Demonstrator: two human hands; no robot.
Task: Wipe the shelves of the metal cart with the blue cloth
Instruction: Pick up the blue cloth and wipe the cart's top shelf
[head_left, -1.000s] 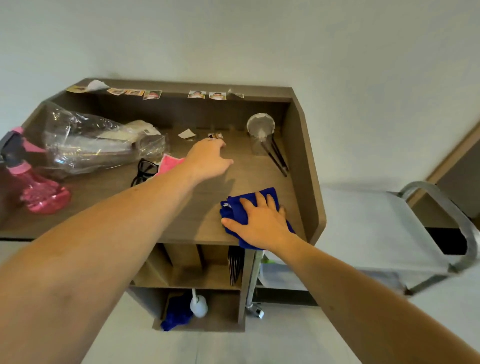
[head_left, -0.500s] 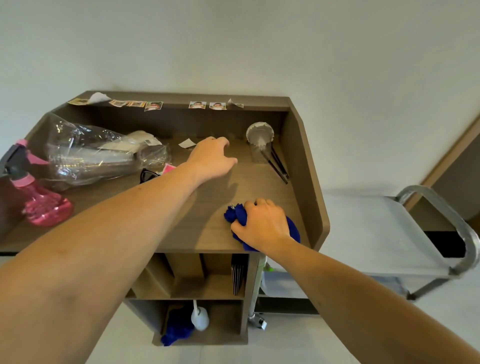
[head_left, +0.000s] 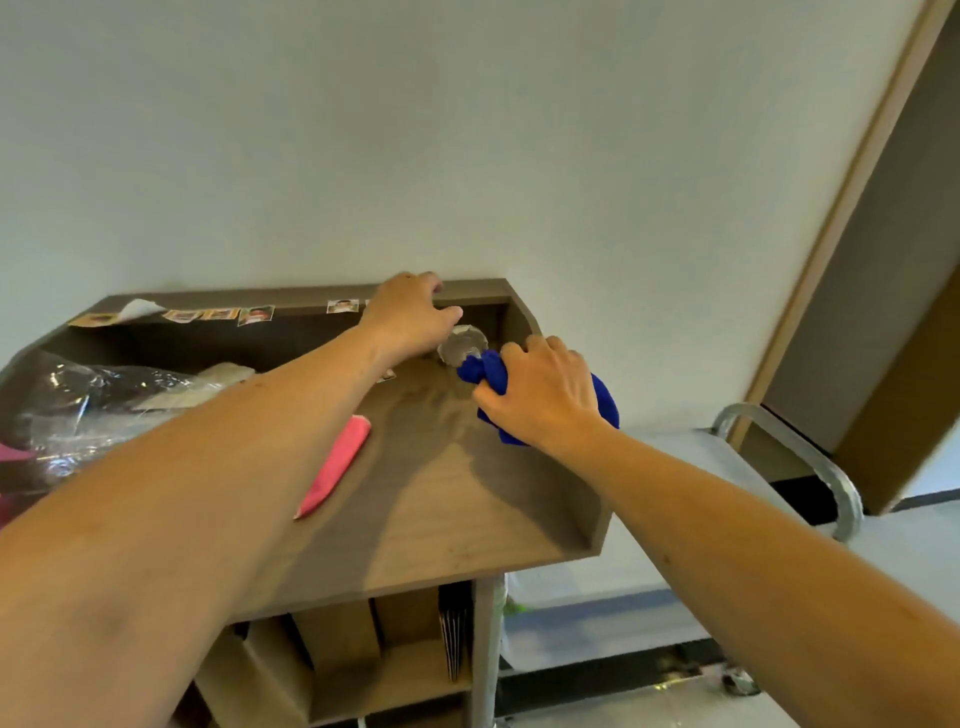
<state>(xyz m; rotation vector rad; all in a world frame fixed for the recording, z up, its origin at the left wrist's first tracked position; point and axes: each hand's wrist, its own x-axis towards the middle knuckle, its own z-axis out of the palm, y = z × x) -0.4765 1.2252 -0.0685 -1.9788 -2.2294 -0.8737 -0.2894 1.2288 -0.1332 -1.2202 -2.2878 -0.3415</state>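
Note:
My right hand grips the bunched blue cloth and holds it lifted above the right side of the wooden desk. My left hand hovers with fingers apart over the desk's back rim, just left of a clear cup. The metal cart stands to the right of the desk; its curved handle and pale top shelf show past my right forearm, and its lower shelves are mostly hidden.
On the desk lie a pink item, a crumpled clear plastic bag and small photos along the back rim. Open cubbies sit beneath. A wooden door frame rises at right.
My right hand closed on the cloth and lifted it off the desk toward the right. My left hand rose toward the back rim. The view tilted upward.

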